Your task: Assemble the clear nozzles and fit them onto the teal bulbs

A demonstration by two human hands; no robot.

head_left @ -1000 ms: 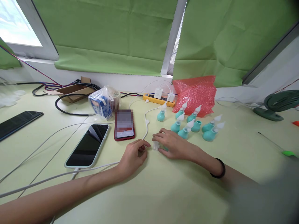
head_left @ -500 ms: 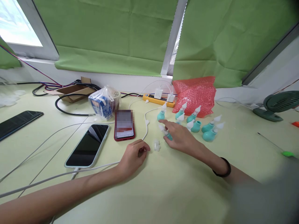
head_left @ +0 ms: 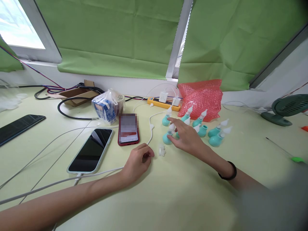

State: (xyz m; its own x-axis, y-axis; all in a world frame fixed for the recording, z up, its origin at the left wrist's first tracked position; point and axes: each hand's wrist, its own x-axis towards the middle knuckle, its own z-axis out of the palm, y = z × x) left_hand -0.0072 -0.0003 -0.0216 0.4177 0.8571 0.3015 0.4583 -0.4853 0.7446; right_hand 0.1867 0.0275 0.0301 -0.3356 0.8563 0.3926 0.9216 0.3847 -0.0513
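Teal bulb (head_left: pixel 166 139) upright on the table (head_left: pixel 183 195) at the right hand (head_left: pixel 170 128), near the other bulbs (head_left: pixel 216 140).
Right-hand fingers parted wide about its pale tip, thumb at its side, perhaps steadying it. Left hand (head_left: pixel 137 161) curled low; cannot tell if it grips anything. Clear piece (head_left: pixel 161 150) lies between hands, probably for easy reach.

Desk (head_left: pixel 154 208) by window (head_left: pixel 20 27), home or small office, cannot tell which: green blinds (head_left: pixel 113 38), phones (head_left: pixel 90 150), power strip (head_left: pixel 157 103), small fan (head_left: pixel 290 106), tangled cables (head_left: pixel 95 88).
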